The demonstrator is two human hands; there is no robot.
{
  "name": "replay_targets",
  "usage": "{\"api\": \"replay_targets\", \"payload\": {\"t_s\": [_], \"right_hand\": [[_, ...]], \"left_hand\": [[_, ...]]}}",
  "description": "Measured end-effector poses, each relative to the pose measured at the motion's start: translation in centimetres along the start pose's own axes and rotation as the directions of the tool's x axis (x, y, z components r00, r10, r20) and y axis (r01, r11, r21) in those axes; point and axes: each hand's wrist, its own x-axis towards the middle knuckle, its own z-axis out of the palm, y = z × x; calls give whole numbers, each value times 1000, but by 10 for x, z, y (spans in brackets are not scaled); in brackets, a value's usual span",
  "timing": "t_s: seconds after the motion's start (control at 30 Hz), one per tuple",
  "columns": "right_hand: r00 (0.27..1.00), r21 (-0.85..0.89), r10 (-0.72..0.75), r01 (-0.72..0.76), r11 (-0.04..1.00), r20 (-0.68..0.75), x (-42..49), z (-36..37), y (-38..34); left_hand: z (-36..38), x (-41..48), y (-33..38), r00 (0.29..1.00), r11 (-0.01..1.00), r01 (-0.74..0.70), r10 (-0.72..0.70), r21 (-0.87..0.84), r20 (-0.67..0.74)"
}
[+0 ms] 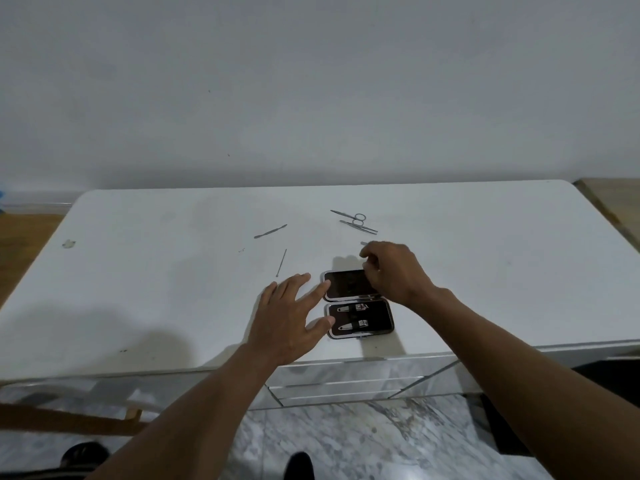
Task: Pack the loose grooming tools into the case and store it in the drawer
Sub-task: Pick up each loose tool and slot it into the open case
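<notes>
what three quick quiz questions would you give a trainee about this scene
1. True or false: the case lies open on the table.
2. Pick one: the scissors lie A) inside the case, B) on the table beyond it.
3. How many nail clippers sit in the case's near half?
Key: 1 true; 2 B; 3 two.
</notes>
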Motion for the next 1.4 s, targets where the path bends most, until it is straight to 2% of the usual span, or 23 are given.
{"api": "replay_targets", "payload": {"t_s": [0.13,0.67,0.87,1.27,1.4], "right_hand": [[996,-23,90,-90,996,12,40,5,1],[971,-222,237,-233,947,-10,127,23,-2],[941,-190,337,-333,924,-10,136,20,2],[974,-329,214,-181,927,68,135,21,4],[982,-309,189,-173,935,23,130,16,6]], "left_hand": [[1,2,-7,998,998,-62,62,-19,3],[2,5,-8,999,1000,-30,30,4,27],[2,5,-7,999,1000,-30,30,0,34],[3,5,-8,1000,1000,-20,21,-9,15],[4,6,-8,999,1000,-31,31,-6,14]]}}
